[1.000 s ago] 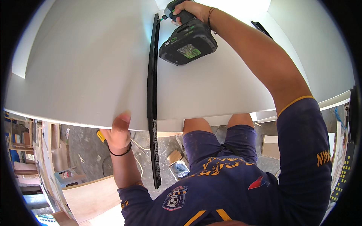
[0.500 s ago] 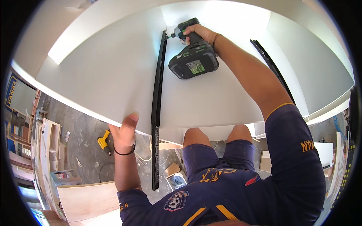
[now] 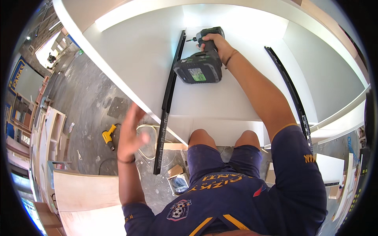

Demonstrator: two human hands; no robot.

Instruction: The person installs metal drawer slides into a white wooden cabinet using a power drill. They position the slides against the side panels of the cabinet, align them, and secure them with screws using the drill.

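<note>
My right hand (image 3: 216,45) grips a black cordless impact driver (image 3: 198,67) inside a white cabinet (image 3: 130,51). Its green-tipped bit points left and stands a little apart from the far end of a black drawer slide (image 3: 171,84) on the left side panel. The slide's near part sticks out past the cabinet's front edge. A second drawer slide (image 3: 289,82) runs along the right side panel. Just outside the left panel's edge, my left hand (image 3: 132,133) is open, fingers stretched and slightly blurred, holding nothing.
A yellow heat gun or drill (image 3: 108,137) lies on the concrete floor at left, near a pale looped hose (image 3: 146,129). Below it is a plywood board (image 3: 86,192). A small open box (image 3: 178,183) sits near my legs. Wooden frames (image 3: 49,133) stand along the far left.
My left hand has let go of the cabinet's left edge. The impact driver has drawn back from the slide, its bit now showing. The view has shifted, showing more floor at left.
</note>
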